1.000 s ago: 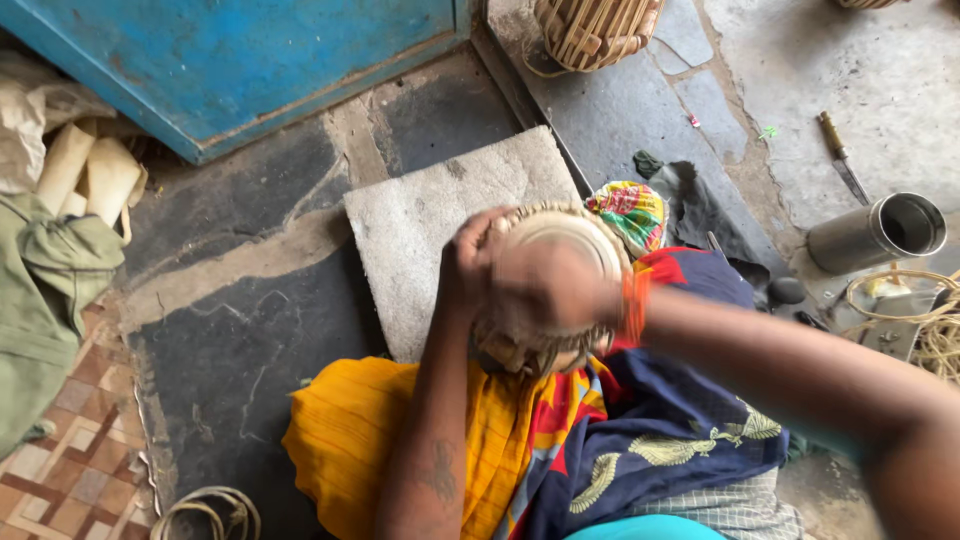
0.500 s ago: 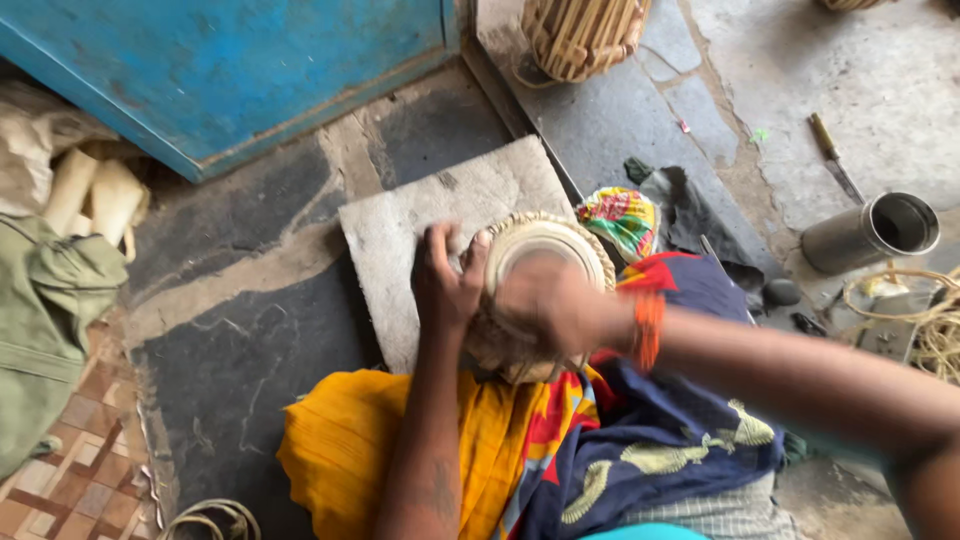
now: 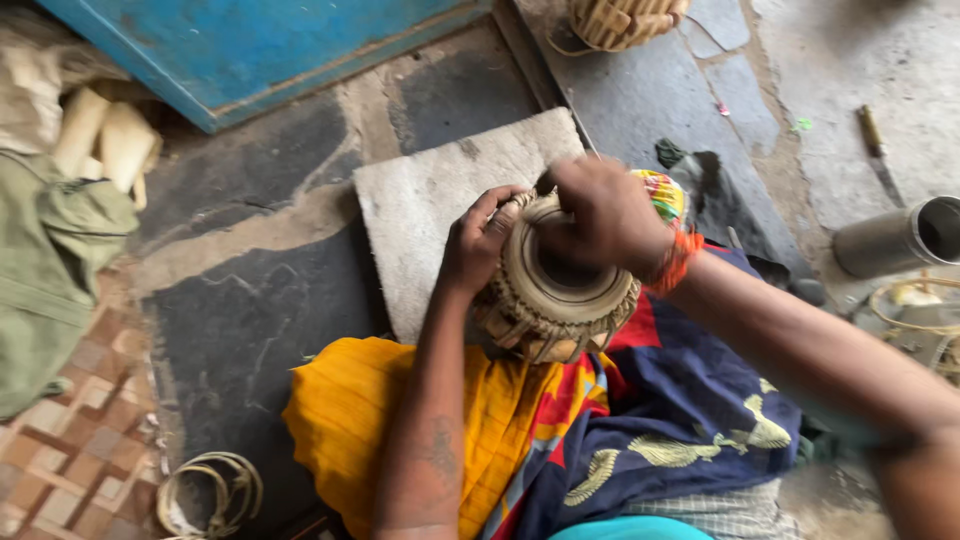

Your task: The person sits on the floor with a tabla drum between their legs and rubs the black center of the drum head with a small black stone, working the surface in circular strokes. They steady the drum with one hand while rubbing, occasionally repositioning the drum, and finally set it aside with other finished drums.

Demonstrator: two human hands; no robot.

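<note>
Stone floor below; I've shifted my left hand [image 3: 478,243] along the drum [image 3: 555,290] rim, right hand [image 3: 600,215] now gripping its top.

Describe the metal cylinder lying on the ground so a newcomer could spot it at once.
Start at the grey stone floor on the right side of the view. At its right edge, beyond the person's right hand, lies a metal cylinder on its side. Its dull grey shine and dark open mouth set it apart.

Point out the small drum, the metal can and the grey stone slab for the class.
small drum [image 3: 555,300]: head view, on its laced side wall.
metal can [image 3: 895,238]: head view, on its cylindrical side.
grey stone slab [image 3: 425,205]: head view, on its bare top.
</note>
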